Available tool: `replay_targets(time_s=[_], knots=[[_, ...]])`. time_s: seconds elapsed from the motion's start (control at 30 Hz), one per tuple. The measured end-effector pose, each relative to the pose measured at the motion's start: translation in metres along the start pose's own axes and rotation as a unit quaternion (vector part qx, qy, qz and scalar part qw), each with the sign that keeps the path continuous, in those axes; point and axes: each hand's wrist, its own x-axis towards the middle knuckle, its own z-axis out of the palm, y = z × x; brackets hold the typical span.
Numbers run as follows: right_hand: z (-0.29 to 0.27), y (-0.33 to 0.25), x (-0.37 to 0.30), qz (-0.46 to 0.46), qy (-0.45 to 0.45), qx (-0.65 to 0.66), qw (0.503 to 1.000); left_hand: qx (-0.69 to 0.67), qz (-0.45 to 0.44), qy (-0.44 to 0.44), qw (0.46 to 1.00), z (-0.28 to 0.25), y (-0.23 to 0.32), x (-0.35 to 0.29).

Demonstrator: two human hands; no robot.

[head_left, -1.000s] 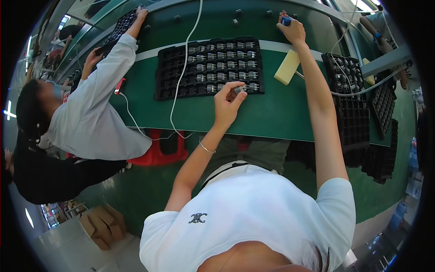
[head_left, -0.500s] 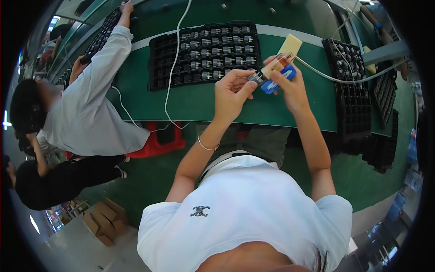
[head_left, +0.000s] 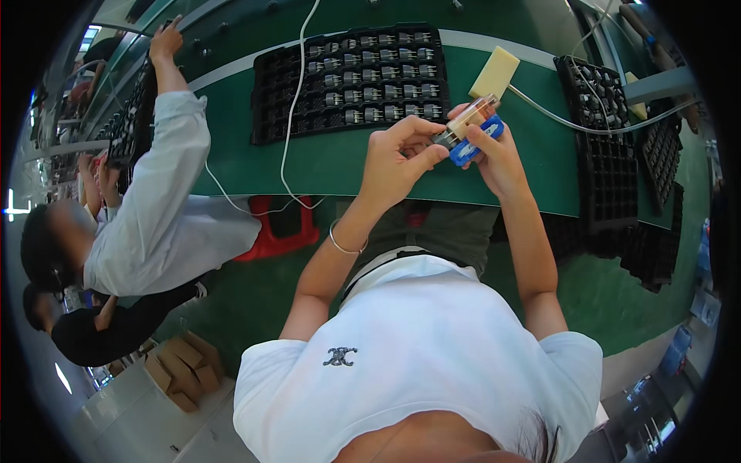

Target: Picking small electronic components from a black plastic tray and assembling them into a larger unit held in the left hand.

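Note:
My left hand [head_left: 395, 160] is closed, with thumb and forefinger pinching a small dark part with metal pins [head_left: 445, 139]. My right hand [head_left: 503, 158] grips a bright blue plastic piece [head_left: 478, 142] together with a cream-coloured piece with a clear end [head_left: 471, 118]. The cream piece meets the dark part between my hands, just above the table's near edge; fingers hide the exact contact. Beyond my left hand lies a black compartment tray [head_left: 272, 116]. Several similar pinned parts [head_left: 373, 75] sit in its rows, while some pockets on its left side hold nothing.
A pale yellow block [head_left: 495, 71] and a white cable [head_left: 556, 121] lie beyond my right hand. More black trays [head_left: 606, 174] stand at the right. Another white cable [head_left: 292, 108] crosses the tray. At left, a person in a pale shirt [head_left: 158, 185] works near a red stool [head_left: 282, 231].
The dark part and the cream piece have come together between my hands. The person at left has swung an arm leftward, and a black tray there has moved.

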Motion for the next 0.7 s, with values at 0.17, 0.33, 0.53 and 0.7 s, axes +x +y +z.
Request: replay_targets(time_s=[0.17, 0.33, 0.53, 0.7], knots=[[0.000, 0.005, 0.005, 0.060, -0.029, 0.043, 0.997, -0.039, -0.076, -0.040, 0.996, -0.012, -0.003, 0.006], [-0.025, -0.006, 0.009, 0.062, -0.034, 0.019, 0.997, 0.133, -0.048, -0.048, 0.989, -0.035, -0.005, 0.022], [-0.111, -0.028, 0.060, -0.179, 0.229, -0.320, 0.902, 0.643, 0.002, 0.176, 0.745, -0.116, -0.024, 0.054], [-0.115, -0.027, 0.072, -0.213, 0.205, -0.463, 0.835, 0.619, -0.071, 0.162, 0.765, -0.111, -0.027, 0.060]])
